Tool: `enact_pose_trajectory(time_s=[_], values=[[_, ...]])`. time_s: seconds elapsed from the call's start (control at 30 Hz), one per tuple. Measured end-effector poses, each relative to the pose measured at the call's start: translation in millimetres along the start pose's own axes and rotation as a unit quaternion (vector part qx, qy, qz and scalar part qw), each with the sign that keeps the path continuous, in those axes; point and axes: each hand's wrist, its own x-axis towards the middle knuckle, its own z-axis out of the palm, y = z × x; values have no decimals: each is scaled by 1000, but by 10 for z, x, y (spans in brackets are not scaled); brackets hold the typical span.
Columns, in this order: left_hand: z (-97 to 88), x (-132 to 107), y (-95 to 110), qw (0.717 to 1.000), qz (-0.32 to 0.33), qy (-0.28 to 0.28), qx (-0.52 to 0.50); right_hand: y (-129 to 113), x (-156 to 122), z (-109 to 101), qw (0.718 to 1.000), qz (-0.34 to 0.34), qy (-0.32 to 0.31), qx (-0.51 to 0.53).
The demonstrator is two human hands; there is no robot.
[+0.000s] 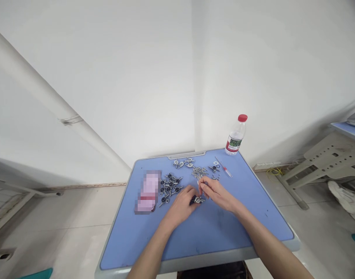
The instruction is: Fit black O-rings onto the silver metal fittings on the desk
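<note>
Near the middle of the blue desk (pixel 224 232), my left hand (pixel 181 205) grips a small metal fitting (pixel 198 200) with a dark part, keeping it low against the desktop. My right hand (pixel 214 192) is closed in a pinch just above that fitting; whatever is between its fingertips is too small to make out. Left of my hands lies a cluster of similar metal fittings with round black discs (pixel 170 188). Beyond my fingers are loose metal pins (pixel 199 171) and tiny hardware pieces (pixel 215 177).
Metal brackets (pixel 181 164) lie toward the back edge. One black-disc fitting (pixel 214 169) and a red-and-clear-handled screwdriver (pixel 228 171) are at the right. A red-capped bottle (pixel 235 139) stands at the back right corner. A blurred pink item (pixel 148 192) lies left. A wall rises behind.
</note>
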Motion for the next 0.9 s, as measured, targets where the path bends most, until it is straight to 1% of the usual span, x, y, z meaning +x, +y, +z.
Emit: enact_pose_trajectory(time_s=[0.2, 0.33, 0.47, 0.57, 0.63, 0.7, 0.9], values=[[12, -3, -10, 1000, -4, 7, -9, -39, -35, -1, 998, -40, -21, -47], [42, -11, -39, 1000, -8, 13, -20, 14, -25, 39, 994, -65, -8, -89], [56, -11, -47, 1000, -15, 16, -18, 89, 3, 37, 972, -130, 15, -194], [53, -6, -38, 1000, -13, 15, -16, 131, 18, 17, 955, -154, 31, -251], [50, -2, -32, 1000, -14, 15, -12, 140, 18, 14, 952, -160, 33, -261], [47, 0, -26, 1000, -15, 17, -9, 127, 11, 18, 954, -162, 30, -252], [32, -10, -13, 1000, -10, 11, -12, 38, -21, -3, 960, -151, -1, -235]])
